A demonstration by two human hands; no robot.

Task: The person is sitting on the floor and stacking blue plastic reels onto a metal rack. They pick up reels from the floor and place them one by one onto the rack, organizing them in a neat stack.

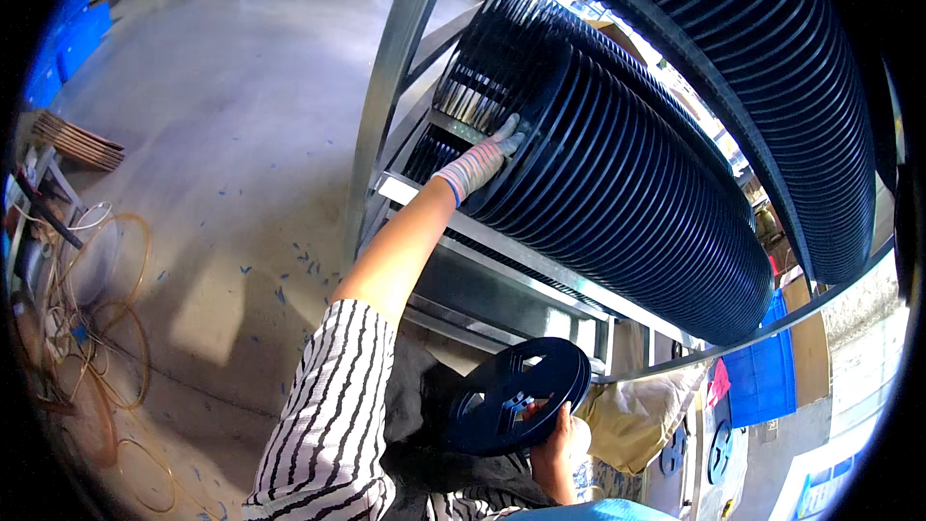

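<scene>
Left hand (pixel 487 156), in a striped knit glove, is stretched up and away from me with fingers laid flat against the front face of the long row of dark blue reels (pixel 617 174) packed edge to edge on the metal rack (pixel 386 96); it presses or steadies the first reel, and I can't tell if the fingers curl round the rim. Right hand (pixel 558 444) is bare, down below that row and nearer my body, closed on a small stack of dark blue reels (pixel 519 394) with cut-out windows, thumb on the lower edge, stack tilted with its face toward me. I see my striped sleeve (pixel 328 415) running up toward the rack from the bottom edge. Above the row sits a second row of the same ribbed reels (pixel 772 68) on the higher shelf. Left of the rack is bare concrete floor (pixel 212 135), with loose coils of thin wire (pixel 106 328) lying well away from the rack near the left rim. Right of and below the rack there's a blue plastic crate (pixel 762 376) and a crumpled tan bag (pixel 637 415), just beside the held stack.
</scene>
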